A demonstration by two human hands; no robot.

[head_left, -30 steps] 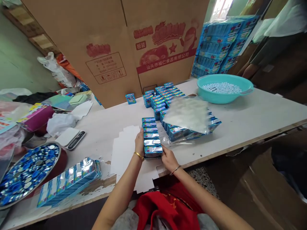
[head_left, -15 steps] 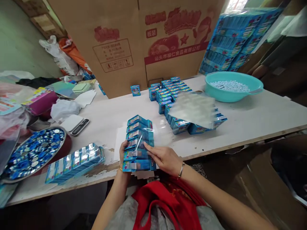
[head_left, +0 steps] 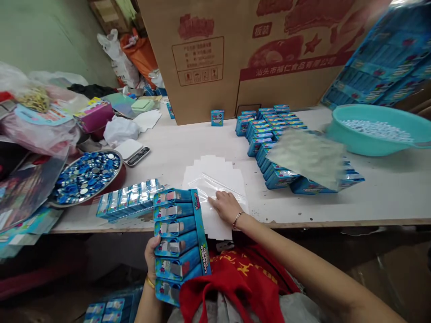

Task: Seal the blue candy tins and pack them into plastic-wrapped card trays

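My left hand (head_left: 151, 255) is wrapped round the left side of a pack of blue small boxes (head_left: 177, 229), which stand in a row against a printed blue card edge. The pack is tilted in front of the red apron, below the table's front edge. My right hand (head_left: 227, 207) rests with fingers stretched out on a clear plastic bag (head_left: 210, 181). Under that bag lies white paper (head_left: 235, 175). To the left, a wrapped row of blue boxes (head_left: 129, 199) sits near the table edge.
A bowl of blue-and-silver wrapped pieces (head_left: 89, 175) and a digital scale (head_left: 129, 150) stand left. At right are grouped blue boxes (head_left: 266, 150), pale plastic sheets (head_left: 306, 154) and a turquoise basin (head_left: 357, 141). Large cartons (head_left: 202, 98) back the table.
My left hand has lowered the box pack toward my lap. My right hand has left the pack and moved onto the plastic bag on the table. The view has turned left.
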